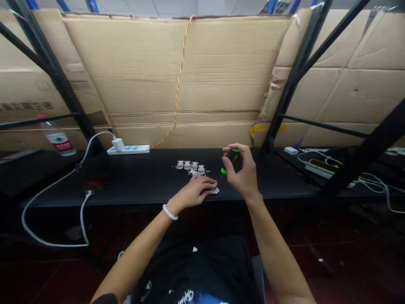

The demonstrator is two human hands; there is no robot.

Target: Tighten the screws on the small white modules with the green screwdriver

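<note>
In my right hand (243,172) is a screwdriver (234,157) with a black and green handle, its thin shaft slanting down to the left. The tip meets or nearly meets a small white part (215,191) close to the table's front edge. My left hand (198,188), with a pale bead bracelet at the wrist, lies low on the table, its fingers closed at that white part and pressing or holding it. Just beyond the left hand sits a cluster of several small white and purple parts (190,166); their exact kind is too small to tell.
A white power strip (133,149) with a plugged-in charger (118,144) lies at the back left, its white cable looping forward. A water bottle (60,139) stands farther left. Black metal posts (286,90) rise at both sides before a cardboard wall (142,71). Cables and devices (322,166) lie right.
</note>
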